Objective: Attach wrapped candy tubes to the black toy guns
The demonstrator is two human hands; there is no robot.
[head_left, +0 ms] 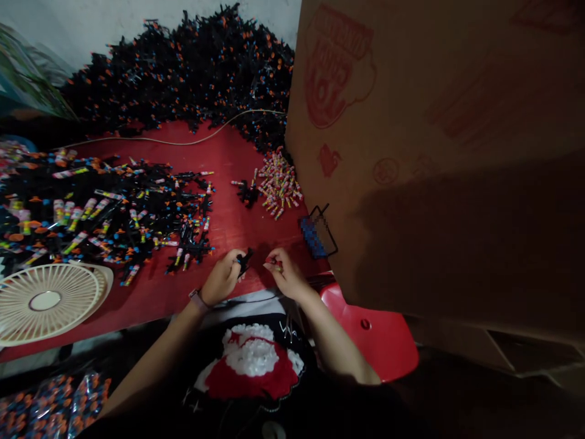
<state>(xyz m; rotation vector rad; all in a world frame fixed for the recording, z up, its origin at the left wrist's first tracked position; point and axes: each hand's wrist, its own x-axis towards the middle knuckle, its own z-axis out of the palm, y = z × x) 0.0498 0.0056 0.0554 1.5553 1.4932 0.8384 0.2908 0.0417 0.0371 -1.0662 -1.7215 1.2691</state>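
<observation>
The tabletop (pixel 228 225) is bright red, heaped with black plastic pieces (pixel 189 247) flecked orange and blue. The small tubes (pixel 278 186) carry pink, yellow and white stripes. The fan (pixel 46 302) is cream with radial slats, the carton (pixel 434 122) brown with faded red print, the chair (pixel 370 332) red.

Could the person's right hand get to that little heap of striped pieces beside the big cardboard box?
Probably yes. The right hand sits close to the heap of striped pieces, and only red tabletop lies between them. It is pinching a small piece, though, which it would carry along or put down.
</observation>
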